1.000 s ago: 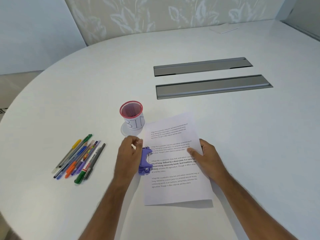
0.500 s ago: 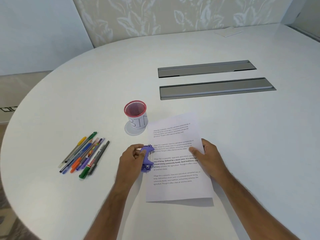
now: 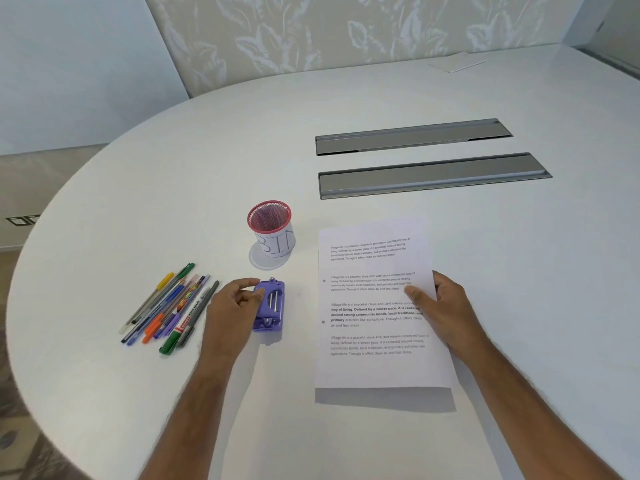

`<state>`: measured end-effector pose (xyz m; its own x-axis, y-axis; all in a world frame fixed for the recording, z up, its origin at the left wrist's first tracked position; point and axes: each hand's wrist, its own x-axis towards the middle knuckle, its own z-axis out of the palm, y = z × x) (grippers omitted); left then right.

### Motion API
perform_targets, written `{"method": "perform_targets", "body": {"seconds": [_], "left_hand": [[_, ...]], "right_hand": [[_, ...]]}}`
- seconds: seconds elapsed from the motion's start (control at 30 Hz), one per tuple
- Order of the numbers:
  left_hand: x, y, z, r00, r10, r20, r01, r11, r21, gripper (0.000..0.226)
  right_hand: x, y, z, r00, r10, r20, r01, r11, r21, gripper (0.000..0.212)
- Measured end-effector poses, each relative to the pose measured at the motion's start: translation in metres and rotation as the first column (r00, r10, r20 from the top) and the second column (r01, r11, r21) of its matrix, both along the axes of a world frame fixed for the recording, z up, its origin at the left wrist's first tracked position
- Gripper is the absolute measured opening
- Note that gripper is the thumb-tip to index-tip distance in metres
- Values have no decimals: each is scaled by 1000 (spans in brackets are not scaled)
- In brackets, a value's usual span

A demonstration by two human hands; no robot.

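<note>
The hole punch (image 3: 270, 306) has come off the paper (image 3: 374, 368). Now it sits on the table (image 3: 207, 168) just beside it, with the left hand (image 3: 232, 306) curled round it. Two little holes (image 3: 323, 280) show. The right hand (image 3: 450, 313) pinches the paper's edge. The punching looks done.

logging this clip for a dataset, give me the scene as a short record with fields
work: hole punching a printed sheet
sheet: two holes in its left margin; near edge seems lifted off the table, judging by the shadow
left hand: holds the purple hole punch, which sits on the table apart from the sheet
right hand: pinches the sheet's right edge, thumb on top
pens: bunched flat, left of the hole punch
cup: red mesh, marked BIN, upright behind the hole punch
</note>
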<state>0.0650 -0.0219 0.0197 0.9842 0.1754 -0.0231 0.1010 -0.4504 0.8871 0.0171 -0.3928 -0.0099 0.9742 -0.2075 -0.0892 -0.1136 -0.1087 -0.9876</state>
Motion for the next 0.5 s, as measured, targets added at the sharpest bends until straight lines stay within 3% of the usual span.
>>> {"method": "perform_targets", "body": {"seconds": [0.5], "left_hand": [[5, 39, -20, 998, 48, -42, -45, 996, 71, 17]], "right_hand": [[-6, -26, -4, 999, -31, -7, 31, 999, 29, 19]]}}
